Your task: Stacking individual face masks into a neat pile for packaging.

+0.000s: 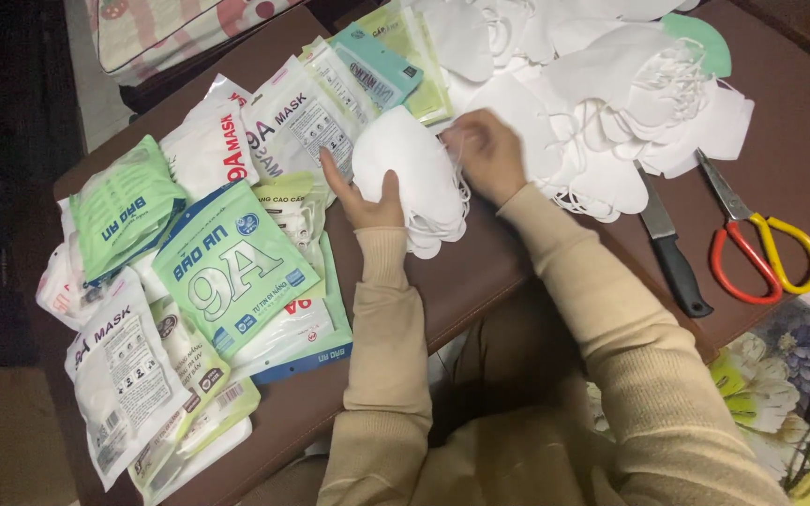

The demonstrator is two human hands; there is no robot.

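Left hand gripping stack of white masks, right hand pinching hard-to-see ear loops atop it

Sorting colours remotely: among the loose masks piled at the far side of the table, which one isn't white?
The green mask at the pile's far right edge, above the scissors. Every other loose mask in that pile is white.
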